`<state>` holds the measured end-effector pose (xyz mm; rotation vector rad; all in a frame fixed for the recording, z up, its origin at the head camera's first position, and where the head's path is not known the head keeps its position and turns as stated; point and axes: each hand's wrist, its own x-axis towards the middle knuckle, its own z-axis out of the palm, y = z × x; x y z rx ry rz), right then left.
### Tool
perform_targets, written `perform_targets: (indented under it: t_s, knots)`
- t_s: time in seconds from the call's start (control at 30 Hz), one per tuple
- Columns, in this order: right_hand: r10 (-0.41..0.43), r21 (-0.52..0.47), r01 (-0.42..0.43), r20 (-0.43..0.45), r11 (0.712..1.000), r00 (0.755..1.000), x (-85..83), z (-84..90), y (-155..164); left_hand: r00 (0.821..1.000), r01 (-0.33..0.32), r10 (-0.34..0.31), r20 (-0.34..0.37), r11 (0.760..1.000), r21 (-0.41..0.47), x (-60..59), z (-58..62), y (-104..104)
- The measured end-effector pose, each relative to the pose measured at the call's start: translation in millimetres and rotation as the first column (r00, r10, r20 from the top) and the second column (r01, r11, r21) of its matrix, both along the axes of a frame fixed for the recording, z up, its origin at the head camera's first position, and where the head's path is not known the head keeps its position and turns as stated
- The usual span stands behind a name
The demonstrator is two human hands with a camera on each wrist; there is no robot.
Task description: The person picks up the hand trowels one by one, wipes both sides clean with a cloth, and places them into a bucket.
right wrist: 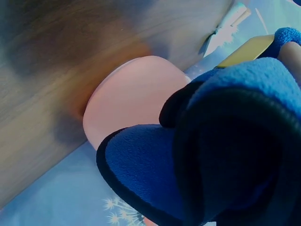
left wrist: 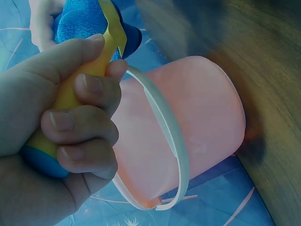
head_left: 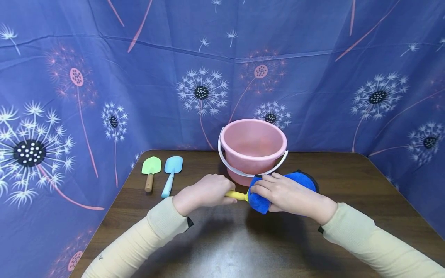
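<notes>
Your left hand (head_left: 205, 192) gripped the yellow-handled tool (head_left: 236, 195) by its handle; your right hand (head_left: 283, 193) held the blue cloth (head_left: 300, 179) wrapped over its head, just in front of the pink bucket (head_left: 253, 148). Judging by that, wiping was midway. Green trowel (head_left: 151, 170) and blue trowel (head_left: 171, 172) lay untouched. No readable writing anywhere.
</notes>
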<state>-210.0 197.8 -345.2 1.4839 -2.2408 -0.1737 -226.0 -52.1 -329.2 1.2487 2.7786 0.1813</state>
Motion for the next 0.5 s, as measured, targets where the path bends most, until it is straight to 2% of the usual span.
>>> perform_targets:
  t_s: [0.5]
  knots:
    - [-0.032, 0.032, 0.034, -0.039, 0.999, 0.999, 3.1, 3.1, 12.6, 1.000, -0.002, 0.002, -0.024, 1.000, -0.008, 1.2, 1.6, -2.2]
